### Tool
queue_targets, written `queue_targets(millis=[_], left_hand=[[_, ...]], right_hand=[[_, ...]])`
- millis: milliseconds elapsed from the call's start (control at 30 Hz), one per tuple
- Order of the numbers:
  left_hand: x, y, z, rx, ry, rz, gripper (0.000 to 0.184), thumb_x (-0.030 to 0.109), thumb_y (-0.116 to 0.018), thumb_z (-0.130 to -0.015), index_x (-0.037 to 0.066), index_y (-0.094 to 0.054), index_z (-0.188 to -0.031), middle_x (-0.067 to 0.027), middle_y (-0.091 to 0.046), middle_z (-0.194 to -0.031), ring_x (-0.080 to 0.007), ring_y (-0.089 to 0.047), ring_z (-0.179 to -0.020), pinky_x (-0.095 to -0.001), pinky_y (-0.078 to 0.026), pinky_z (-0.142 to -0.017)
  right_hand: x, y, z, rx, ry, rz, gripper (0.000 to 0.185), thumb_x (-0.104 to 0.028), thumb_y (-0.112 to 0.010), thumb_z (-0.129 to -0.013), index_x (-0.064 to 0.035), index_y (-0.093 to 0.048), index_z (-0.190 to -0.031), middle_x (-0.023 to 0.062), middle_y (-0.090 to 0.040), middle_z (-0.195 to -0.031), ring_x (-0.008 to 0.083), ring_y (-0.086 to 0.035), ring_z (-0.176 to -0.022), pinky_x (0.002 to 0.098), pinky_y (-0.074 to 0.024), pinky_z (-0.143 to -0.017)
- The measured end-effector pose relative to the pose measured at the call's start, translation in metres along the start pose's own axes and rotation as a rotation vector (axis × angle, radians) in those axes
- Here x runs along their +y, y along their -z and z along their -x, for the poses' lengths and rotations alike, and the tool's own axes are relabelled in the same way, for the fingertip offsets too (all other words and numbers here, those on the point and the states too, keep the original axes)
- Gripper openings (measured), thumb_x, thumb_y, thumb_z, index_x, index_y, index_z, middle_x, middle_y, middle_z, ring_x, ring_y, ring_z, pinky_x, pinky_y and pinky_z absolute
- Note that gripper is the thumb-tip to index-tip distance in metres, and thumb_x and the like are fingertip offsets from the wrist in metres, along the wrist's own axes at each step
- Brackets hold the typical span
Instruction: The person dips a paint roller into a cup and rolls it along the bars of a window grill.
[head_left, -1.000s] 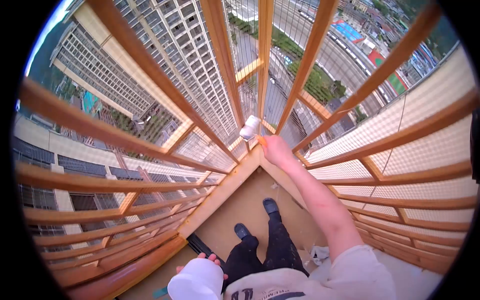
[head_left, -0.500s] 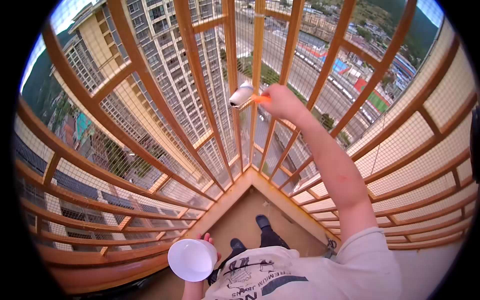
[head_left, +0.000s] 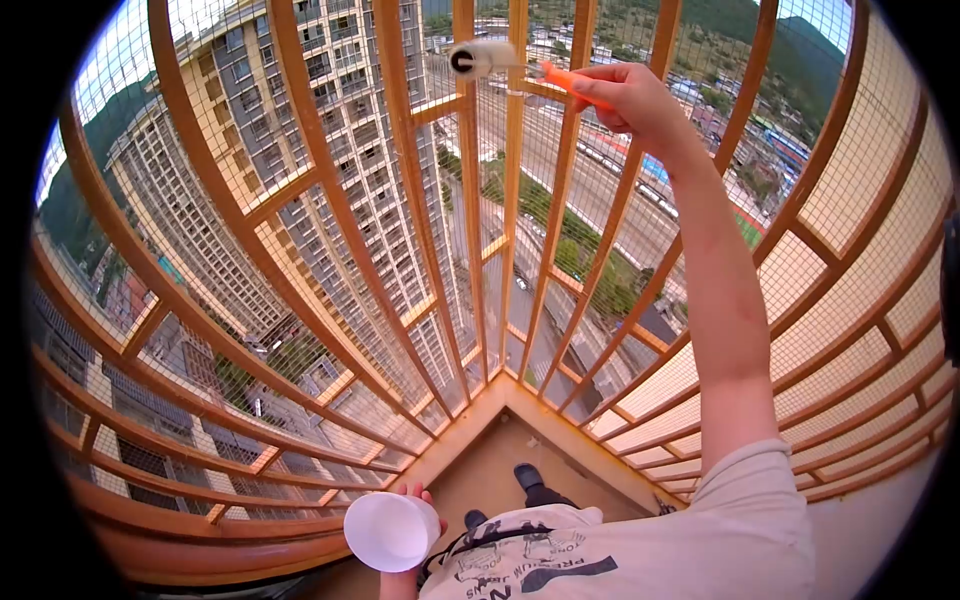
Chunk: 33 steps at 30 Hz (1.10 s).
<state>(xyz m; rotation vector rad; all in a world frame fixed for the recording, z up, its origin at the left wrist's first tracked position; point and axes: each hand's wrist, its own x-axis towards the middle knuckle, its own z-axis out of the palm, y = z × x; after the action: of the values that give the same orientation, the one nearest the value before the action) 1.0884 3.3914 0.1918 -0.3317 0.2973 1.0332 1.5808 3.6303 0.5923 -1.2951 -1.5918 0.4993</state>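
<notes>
My right hand [head_left: 637, 108] is raised with its fingers wrapped round the orange handle of a small paint roller [head_left: 490, 58]. The white roller sleeve points left, close in front of the upright bars of the orange-brown grille [head_left: 513, 150] at the corner. Whether the sleeve touches the bars I cannot tell. Low down near my waist, my left hand [head_left: 424, 495] grips a white bowl [head_left: 390, 532] by its side, with fingertips showing at the far rim. The bowl's inside looks white; any contents cannot be made out.
Barred grille with wire mesh closes in both sides and meets in a corner ahead, above a low ledge [head_left: 468, 412]. My dark shoes [head_left: 527, 477] stand on the brown floor [head_left: 500, 450]. Beyond the mesh, far below, lie tall buildings [head_left: 340, 110] and a road.
My right hand has moved up with the paint roller, from mid-height of the corner bars to higher on them, and the arm is straighter. The bowl has shifted slightly down in view.
</notes>
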Motion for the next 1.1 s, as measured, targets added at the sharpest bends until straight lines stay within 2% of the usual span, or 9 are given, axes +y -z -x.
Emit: queue_targets(millis=[67,100,233,267,333,467,633,767,1100], left_hand=[[0.013,0.035,-0.008,-0.058,-0.092,-0.374,0.060,0.056,-0.038,-0.102,0.021,-0.039,-0.152,-0.0090,-0.046,-0.154,-0.0268,-0.050,-0.136,-0.0678,-0.033,-0.102],[0.017,0.045,-0.014,-0.117,-0.183,-0.746,0.060,0.056,-0.038,-0.102,0.021,-0.039,-0.152,-0.0088,-0.046,-0.154,-0.0267,-0.050,-0.136,-0.0678,-0.033,-0.102],[0.009,0.009,-0.013,-0.156,-0.085,-0.428,0.058,0.044,-0.036,-0.102,0.015,-0.040,-0.152,-0.0056,-0.046,-0.155,-0.0231,-0.040,-0.145,-0.0561,-0.033,-0.111],[-0.001,-0.018,-0.008,-0.076,0.055,0.342,0.058,0.043,-0.037,-0.101,0.015,-0.042,-0.151,-0.0052,-0.045,-0.155,-0.0246,-0.038,-0.145,-0.0574,-0.030,-0.114],[-0.007,-0.033,-0.012,0.012,0.185,1.106,0.057,0.042,-0.037,-0.100,0.015,-0.044,-0.150,-0.0047,-0.045,-0.155,-0.0262,-0.037,-0.146,-0.0586,-0.027,-0.117],[-0.020,-0.051,-0.020,0.121,0.021,0.835,0.060,0.056,-0.044,-0.100,0.022,-0.044,-0.150,-0.0087,-0.054,-0.146,-0.0263,-0.055,-0.129,-0.0669,-0.041,-0.094],[-0.044,-0.079,-0.020,0.138,-0.029,0.865,0.061,0.059,-0.047,-0.099,0.021,-0.048,-0.147,-0.0080,-0.057,-0.143,-0.0280,-0.055,-0.128,-0.0678,-0.042,-0.093],[-0.044,-0.083,-0.031,0.309,-0.115,0.119,0.062,0.059,-0.048,-0.098,0.021,-0.047,-0.147,-0.0082,-0.059,-0.141,-0.0290,-0.055,-0.129,-0.0678,-0.043,-0.094],[-0.075,-0.054,-0.046,0.262,-0.325,-0.529,0.066,0.057,-0.047,-0.099,0.016,-0.041,-0.151,-0.0113,-0.057,-0.143,-0.0313,-0.052,-0.133,-0.0705,-0.040,-0.099]], right_hand=[[0.004,-0.022,0.003,0.180,0.052,-0.037,0.039,-0.022,-0.066,-0.095,0.0022,-0.065,-0.126,0.0035,-0.069,-0.084,0.0028,-0.043,-0.053,0.0196,-0.0357,-0.046],[0.015,-0.036,0.003,0.233,0.062,0.005,0.038,-0.033,-0.066,-0.096,-0.0046,-0.071,-0.121,0.0036,-0.071,-0.085,0.0060,-0.056,-0.065,0.0228,-0.0442,-0.056],[0.104,-0.108,-0.005,0.352,0.242,0.040,0.043,-0.028,-0.059,-0.100,-0.0003,-0.060,-0.132,0.0138,-0.072,-0.089,0.0247,-0.069,-0.080,0.0367,-0.0528,-0.072],[0.119,-0.121,0.002,0.364,0.233,0.073,0.042,-0.027,-0.059,-0.100,-0.0001,-0.060,-0.131,0.0174,-0.071,-0.090,0.0288,-0.069,-0.081,0.0388,-0.0526,-0.072],[0.142,-0.144,0.019,0.375,0.192,0.077,0.039,-0.025,-0.057,-0.100,-0.0010,-0.059,-0.130,0.0228,-0.069,-0.093,0.0362,-0.068,-0.083,0.0425,-0.0520,-0.073],[0.202,-0.186,0.061,0.378,0.107,-0.038,0.035,-0.020,-0.056,-0.100,-0.0037,-0.057,-0.131,0.0256,-0.068,-0.096,0.0431,-0.067,-0.086,0.0460,-0.0512,-0.074],[0.295,-0.225,0.120,0.351,0.009,-0.049,0.034,-0.017,-0.057,-0.099,-0.0044,-0.057,-0.130,0.0258,-0.067,-0.103,0.0449,-0.066,-0.091,0.0464,-0.0528,-0.077],[0.359,-0.244,0.170,0.260,-0.087,-0.052,0.034,-0.017,-0.058,-0.097,-0.0049,-0.057,-0.129,0.0243,-0.067,-0.104,0.0445,-0.065,-0.093,0.0468,-0.0534,-0.078],[0.438,-0.246,0.228,-0.194,-0.410,0.444,0.028,-0.026,-0.059,-0.095,-0.0139,-0.063,-0.120,0.0198,-0.071,-0.096,0.0412,-0.068,-0.088,0.0536,-0.0532,-0.076]])
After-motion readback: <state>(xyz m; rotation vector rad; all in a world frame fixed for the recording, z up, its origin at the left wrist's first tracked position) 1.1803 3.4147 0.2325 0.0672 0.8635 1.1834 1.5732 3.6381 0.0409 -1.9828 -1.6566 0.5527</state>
